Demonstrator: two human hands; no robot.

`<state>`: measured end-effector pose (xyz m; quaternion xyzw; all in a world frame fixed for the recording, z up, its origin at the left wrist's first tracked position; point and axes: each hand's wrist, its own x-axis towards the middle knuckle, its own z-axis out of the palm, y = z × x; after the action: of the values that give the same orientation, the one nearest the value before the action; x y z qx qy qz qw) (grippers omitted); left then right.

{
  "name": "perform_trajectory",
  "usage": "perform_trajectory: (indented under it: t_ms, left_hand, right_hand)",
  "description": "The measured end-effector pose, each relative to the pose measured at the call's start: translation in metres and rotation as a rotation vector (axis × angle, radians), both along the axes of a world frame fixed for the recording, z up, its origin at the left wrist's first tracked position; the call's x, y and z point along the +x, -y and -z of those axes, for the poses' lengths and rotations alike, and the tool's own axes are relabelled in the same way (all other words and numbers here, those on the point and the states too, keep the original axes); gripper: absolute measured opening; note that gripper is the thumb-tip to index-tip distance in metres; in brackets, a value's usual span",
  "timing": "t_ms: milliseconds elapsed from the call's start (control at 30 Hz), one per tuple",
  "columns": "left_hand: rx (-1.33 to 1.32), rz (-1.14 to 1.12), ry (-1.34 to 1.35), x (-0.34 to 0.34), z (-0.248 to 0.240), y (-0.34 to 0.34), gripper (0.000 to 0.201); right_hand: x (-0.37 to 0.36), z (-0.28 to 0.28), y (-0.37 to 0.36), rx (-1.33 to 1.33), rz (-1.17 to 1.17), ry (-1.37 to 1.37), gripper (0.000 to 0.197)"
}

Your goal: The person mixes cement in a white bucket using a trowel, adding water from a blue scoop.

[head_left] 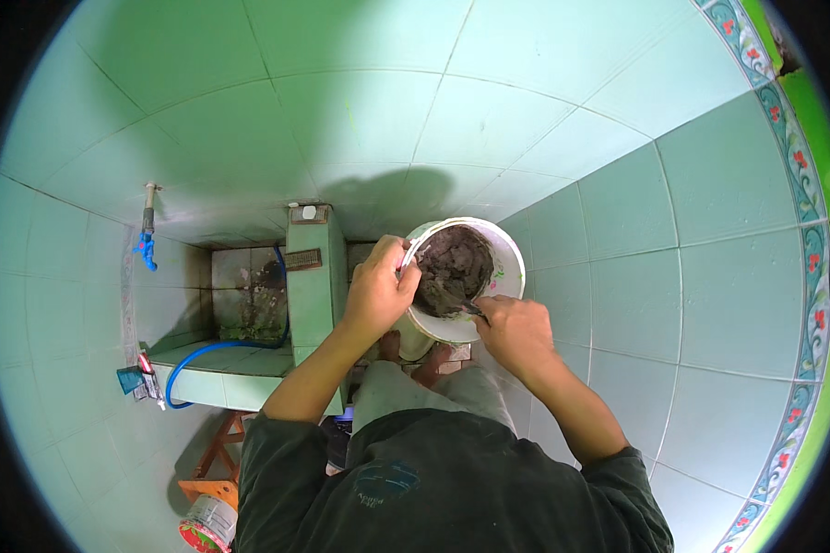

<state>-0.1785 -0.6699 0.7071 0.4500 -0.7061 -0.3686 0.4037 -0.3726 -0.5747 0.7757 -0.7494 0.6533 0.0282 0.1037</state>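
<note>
A white plastic bucket (510,267) is held tilted in front of me, with grey-brown wet mortar (454,263) inside. My left hand (378,286) grips its left rim, thumb over the edge. Inside the right side of the bucket, my right hand (516,334) is closed around a dark tool (471,309) that looks like a small trowel. The tool's tip reaches the mortar; most of its handle is hidden by my fingers.
Green tiled walls (618,276) stand close ahead and on the right. To the left is a tiled basin (221,387) with a blue hose (214,347) and a blue tap (146,247) above. A wooden stool (214,488) and a paint pail (209,523) stand lower left.
</note>
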Motion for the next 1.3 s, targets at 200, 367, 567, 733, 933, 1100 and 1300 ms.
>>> perform_trajectory:
  t_ms: [200, 367, 567, 733, 933, 1100, 1300]
  left_hand:
    - [0.066, 0.046, 0.006, -0.009, -0.014, 0.021, 0.016]
    - [0.021, 0.042, 0.104, -0.018, -0.017, 0.028, 0.016]
    - [0.0, 0.051, 0.164, -0.017, -0.005, 0.03, 0.014]
    - [-0.032, 0.039, 0.145, -0.024, 0.001, 0.031, 0.014]
    - [0.038, 0.035, 0.176, -0.051, -0.025, 0.034, 0.019]
    - [0.06, -0.002, 0.217, -0.074, -0.025, 0.035, 0.02]
    - [0.033, 0.063, 0.322, -0.109, -0.013, 0.027, 0.019]
  right_hand:
    - [-0.008, -0.014, 0.026, -0.054, 0.066, 0.029, 0.018]
    - [-0.02, -0.016, 0.025, -0.08, 0.168, 0.206, 0.019]
    - [-0.036, -0.02, 0.032, -0.13, 0.263, 0.206, 0.022]
    - [-0.049, -0.016, 0.023, -0.103, 0.333, 0.282, 0.024]
    - [-0.083, -0.024, 0.0, -0.1, 0.471, 0.46, 0.028]
    - [-0.119, -0.032, -0.016, -0.082, 0.483, 0.605, 0.027]
    - [-0.163, 0.001, -0.046, -0.028, 0.716, 0.839, 0.034]
